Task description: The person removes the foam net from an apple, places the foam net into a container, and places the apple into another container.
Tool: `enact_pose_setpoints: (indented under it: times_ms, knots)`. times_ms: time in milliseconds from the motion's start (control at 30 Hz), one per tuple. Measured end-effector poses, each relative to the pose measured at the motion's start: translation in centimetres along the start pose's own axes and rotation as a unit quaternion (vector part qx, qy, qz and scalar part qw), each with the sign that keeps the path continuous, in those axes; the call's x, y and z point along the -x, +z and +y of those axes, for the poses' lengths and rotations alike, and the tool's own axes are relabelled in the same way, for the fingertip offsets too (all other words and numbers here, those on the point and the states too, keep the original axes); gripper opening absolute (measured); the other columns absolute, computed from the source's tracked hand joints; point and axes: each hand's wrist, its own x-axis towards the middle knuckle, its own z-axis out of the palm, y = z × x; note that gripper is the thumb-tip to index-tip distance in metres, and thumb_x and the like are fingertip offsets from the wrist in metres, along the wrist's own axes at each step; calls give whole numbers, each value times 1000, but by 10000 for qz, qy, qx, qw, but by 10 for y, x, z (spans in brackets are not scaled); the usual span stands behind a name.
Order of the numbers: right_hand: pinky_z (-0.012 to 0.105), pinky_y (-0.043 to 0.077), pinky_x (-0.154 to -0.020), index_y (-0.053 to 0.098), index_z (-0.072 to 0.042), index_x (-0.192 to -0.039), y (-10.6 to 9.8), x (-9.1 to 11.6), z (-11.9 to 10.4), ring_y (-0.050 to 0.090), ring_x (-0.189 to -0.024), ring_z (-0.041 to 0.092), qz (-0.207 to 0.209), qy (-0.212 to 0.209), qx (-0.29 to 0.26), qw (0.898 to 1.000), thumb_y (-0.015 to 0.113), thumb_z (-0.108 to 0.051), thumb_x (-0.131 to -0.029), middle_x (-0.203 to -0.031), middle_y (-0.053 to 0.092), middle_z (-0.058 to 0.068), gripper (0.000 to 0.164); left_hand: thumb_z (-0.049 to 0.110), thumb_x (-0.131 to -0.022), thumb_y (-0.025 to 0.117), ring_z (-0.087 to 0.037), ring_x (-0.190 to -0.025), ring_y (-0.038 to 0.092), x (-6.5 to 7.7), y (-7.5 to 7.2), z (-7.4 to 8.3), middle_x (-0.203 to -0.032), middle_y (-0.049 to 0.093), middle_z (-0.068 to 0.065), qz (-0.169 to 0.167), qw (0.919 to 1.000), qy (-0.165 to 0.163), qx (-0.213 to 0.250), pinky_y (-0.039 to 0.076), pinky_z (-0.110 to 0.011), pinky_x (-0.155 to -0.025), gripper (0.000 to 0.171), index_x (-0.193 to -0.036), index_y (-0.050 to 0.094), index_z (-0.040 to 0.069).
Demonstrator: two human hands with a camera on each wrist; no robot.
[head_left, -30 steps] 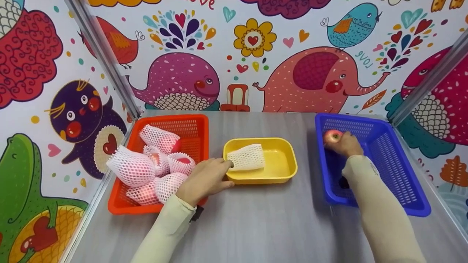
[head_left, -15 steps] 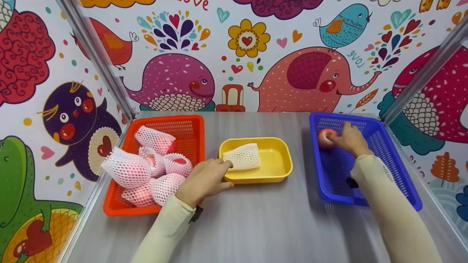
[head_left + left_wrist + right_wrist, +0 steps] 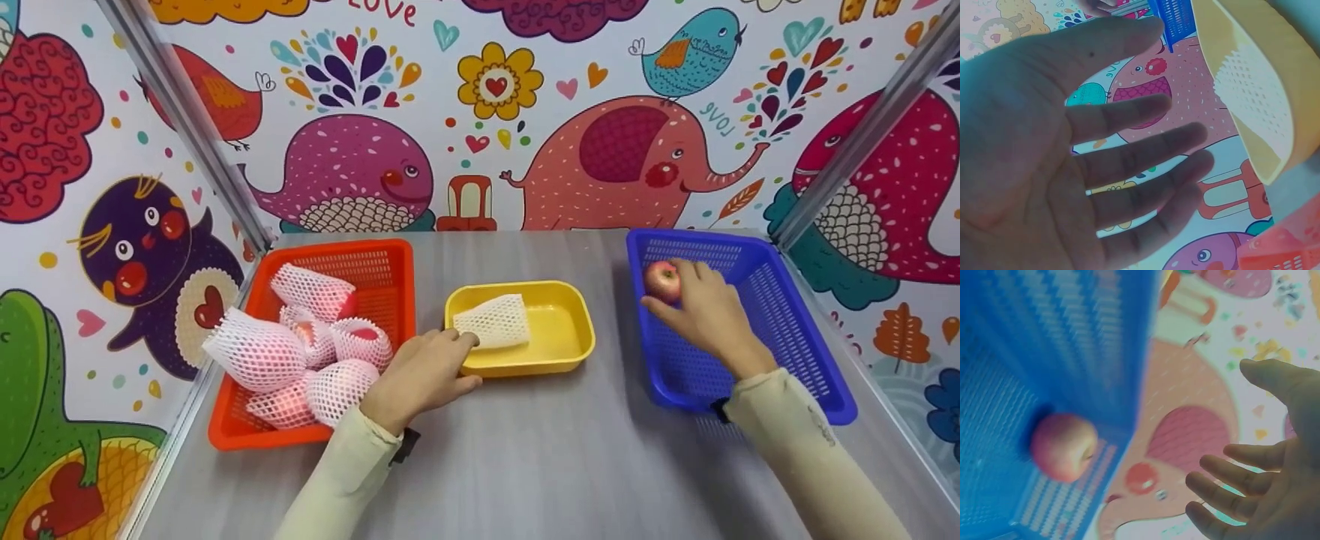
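My right hand (image 3: 709, 311) hovers over the blue basket (image 3: 784, 296), its fingers spread and holding nothing. A bare red apple (image 3: 662, 281) lies in that basket's far left corner; the right wrist view shows the apple (image 3: 1064, 447) apart from the hand (image 3: 1264, 478). At the left end of the yellow tray (image 3: 562, 334) is my left hand (image 3: 420, 371). In the left wrist view its fingers (image 3: 1134, 157) are extended, with nothing in the palm. An empty white foam net sleeve (image 3: 495, 322) lies in the tray, just beyond the left fingertips.
At the left stands a red basket (image 3: 375, 270) with several pink-red fruits in foam nets (image 3: 259, 351), some rising above its rim. Printed panels (image 3: 480, 135) wall the grey table (image 3: 540, 457) at the back and sides.
My right hand has let go of the apple, lifted away and drawn back toward me, fingers opening. The apple stays in the blue basket. My left hand keeps its place by the tray.
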Motion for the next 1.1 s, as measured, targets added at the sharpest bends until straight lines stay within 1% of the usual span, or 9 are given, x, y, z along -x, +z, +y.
enact_pose_setpoints:
  times_ms: [100,200,267,433,600,733,867,1000,1100]
  knots:
    - [68,37,-99,36,2,-148,0,21,-21,46,-116,47,-117,-61,-70,9999,64,-59,-90,-131,47,28,88,41,-89,74,-25,-94,59,4,1,1,-114,65,-8,85,9999,62,-24,51,-37,-82,54,-131,62,11]
    - [70,33,-101,37,-1,-149,2,41,-38,44,-123,47,-144,-209,-173,9995,66,-57,-90,-137,46,27,86,41,-90,73,-25,-93,59,8,1,4,-113,65,-9,191,9997,157,-71,51,-38,-81,53,-131,62,10]
    - [70,33,-101,40,-2,-148,6,51,-47,45,-124,46,7,-453,-170,9988,69,-52,-90,-139,47,26,82,42,-90,73,-26,-93,59,11,2,6,-113,65,-9,286,9993,202,-129,51,-39,-81,53,-131,62,10]
    - [63,42,-91,51,0,-139,17,71,-62,53,-115,40,512,-1129,-30,9923,78,-43,-86,-130,56,21,73,43,-89,73,-27,-94,60,20,3,15,-113,65,-10,585,9977,170,-308,52,-41,-84,54,-130,62,10]
    - [60,44,-87,54,-1,-136,25,89,-71,55,-112,38,900,-1449,147,9852,81,-44,-82,-127,57,19,74,45,-88,74,-28,-97,60,27,8,21,-116,65,-11,692,9971,40,-318,52,-43,-86,56,-130,62,11]
    - [61,44,-89,54,-1,-136,27,95,-75,54,-114,38,943,-1545,222,9832,81,-44,-82,-128,57,19,75,46,-87,74,-28,-97,60,31,12,22,-116,64,-10,675,9971,16,-343,52,-43,-85,56,-129,62,11]
    - [61,43,-91,53,-2,-137,27,95,-76,53,-115,38,908,-1484,194,9846,81,-44,-82,-129,57,18,75,46,-87,75,-29,-98,59,30,12,21,-117,63,-11,661,9972,-10,-338,51,-44,-87,57,-130,61,11]
    - [62,42,-92,53,-2,-137,27,93,-75,53,-116,38,875,-1423,168,9858,81,-44,-82,-129,56,18,75,47,-88,74,-31,-107,57,30,11,20,-123,61,-13,557,9980,-72,-282,49,-46,-93,61,-134,58,11]
    - [62,42,-91,54,-1,-137,29,92,-74,54,-114,38,945,-1503,165,9840,81,-43,-82,-128,57,19,75,46,-88,74,-32,-114,56,29,8,17,-127,60,-14,597,9977,-89,-310,46,-49,-98,63,-137,56,11]
